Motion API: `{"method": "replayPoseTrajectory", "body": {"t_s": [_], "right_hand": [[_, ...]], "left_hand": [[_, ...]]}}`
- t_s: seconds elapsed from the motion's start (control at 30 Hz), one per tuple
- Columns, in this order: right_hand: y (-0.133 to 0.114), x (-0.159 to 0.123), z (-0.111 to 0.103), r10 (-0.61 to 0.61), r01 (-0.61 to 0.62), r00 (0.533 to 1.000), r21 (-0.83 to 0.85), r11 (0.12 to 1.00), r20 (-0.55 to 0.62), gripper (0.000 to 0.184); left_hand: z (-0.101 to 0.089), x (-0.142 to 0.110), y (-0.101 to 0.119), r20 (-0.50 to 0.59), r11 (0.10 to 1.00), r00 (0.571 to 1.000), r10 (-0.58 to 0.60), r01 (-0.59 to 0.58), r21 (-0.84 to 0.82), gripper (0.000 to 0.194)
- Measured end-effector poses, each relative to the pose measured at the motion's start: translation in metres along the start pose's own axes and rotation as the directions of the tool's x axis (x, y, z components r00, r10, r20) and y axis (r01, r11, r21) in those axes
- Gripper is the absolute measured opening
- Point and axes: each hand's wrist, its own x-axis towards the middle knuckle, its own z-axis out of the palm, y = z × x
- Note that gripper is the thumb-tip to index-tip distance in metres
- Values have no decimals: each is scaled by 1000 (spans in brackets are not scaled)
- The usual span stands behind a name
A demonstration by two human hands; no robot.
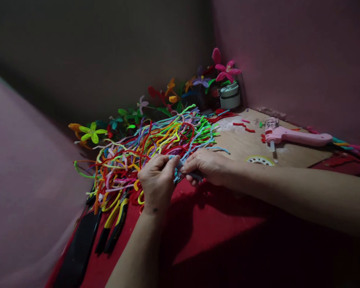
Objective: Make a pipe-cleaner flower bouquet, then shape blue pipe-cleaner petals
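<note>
My left hand and my right hand meet over the front of a heap of colourful pipe cleaners. Both are closed, pinching light blue pipe cleaners between thumbs and fingers. Part of the blue bundle is hidden by the fingers, so its exact shape is unclear. Another light blue strand sticks out beyond my right hand; whether it belongs to the held piece I cannot tell. Yellow and black pliers lie left of my left wrist.
A pink glue gun rests on a wooden board, near a roll of tape and red scraps. Pipe-cleaner flowers line the back, beside a pale round container. A black flat object lies at left on the red surface.
</note>
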Motion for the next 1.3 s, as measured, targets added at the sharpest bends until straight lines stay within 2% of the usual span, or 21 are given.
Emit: {"method": "replayPoseTrajectory", "body": {"t_s": [0.03, 0.1, 0.17, 0.23, 0.3, 0.43, 0.53, 0.6, 0.67, 0.77, 0.8, 0.93, 0.97, 1.03, 1.17, 1.23, 1.3], "right_hand": [[0, -1, 0, 0, 0, 1000, -9, 1000, 2, 17], [-1, -3, 0, 3, -3, 1000, -9, 1000, 19, 17], [0, -3, 0, 8, -9, 1000, 47, 999, 24, 16], [0, -1, -2, -28, 28, 1000, 142, 989, -3, 14], [0, 2, -5, -100, 115, 992, 238, 964, -74, 10], [-1, 8, -8, -188, 247, 965, 385, 889, -185, 7], [0, 10, -6, -194, 260, 963, 442, 859, -188, 9], [2, 9, -5, -201, 264, 961, 410, 873, -189, 7], [3, 6, -6, -233, 279, 957, 332, 901, -172, 7], [4, 4, -9, -271, 303, 949, 228, 925, -159, 9], [4, 4, -10, -280, 312, 945, 207, 927, -170, 10], [2, 8, -12, -273, 311, 937, 166, 936, -216, 15], [1, 9, -12, -259, 302, 937, 170, 938, -235, 16], [-2, 10, -12, -232, 293, 930, 197, 936, -285, 17], [-9, 8, -11, -208, 295, 921, 242, 924, -331, 16], [-11, 6, -11, -206, 294, 920, 240, 925, -334, 15], [-12, 6, -12, -216, 311, 910, 240, 920, -353, 14]], "left_hand": [[0, 1, 1, 27, 989, 992, -123, 124, -74, 16], [0, 5, 1, 117, 913, 941, -318, 337, -230, 21], [0, 9, -1, 187, 833, 903, -386, 429, -350, 26], [-1, 12, -6, 199, 768, 893, -404, 450, -456, 26], [-1, 14, -10, 205, 729, 885, -418, 462, -505, 23], [6, 10, -11, 350, 788, 866, -356, 480, -386, 26], [16, 3, -6, 442, 811, 849, -290, 463, -357, 24], [22, 0, -4, 472, 782, 832, -293, 492, -382, 17], [24, -1, -4, 533, 689, 774, -343, 593, -418, 17], [23, -1, -5, 672, 518, 636, -380, 748, -415, 20], [23, -1, -5, 685, 510, 623, -377, 758, -407, 20], [25, -6, 0, 634, 647, 699, -332, 657, -386, 20], [26, -7, 2, 636, 658, 703, -319, 647, -385, 20], [27, -10, 5, 662, 601, 684, -305, 678, -423, 18], [31, -13, 5, 705, 349, 622, -340, 780, -519, 17], [32, -14, 5, 725, 337, 606, -328, 792, -509, 18], [32, -15, 6, 728, 393, 621, -292, 771, -500, 17]]}}
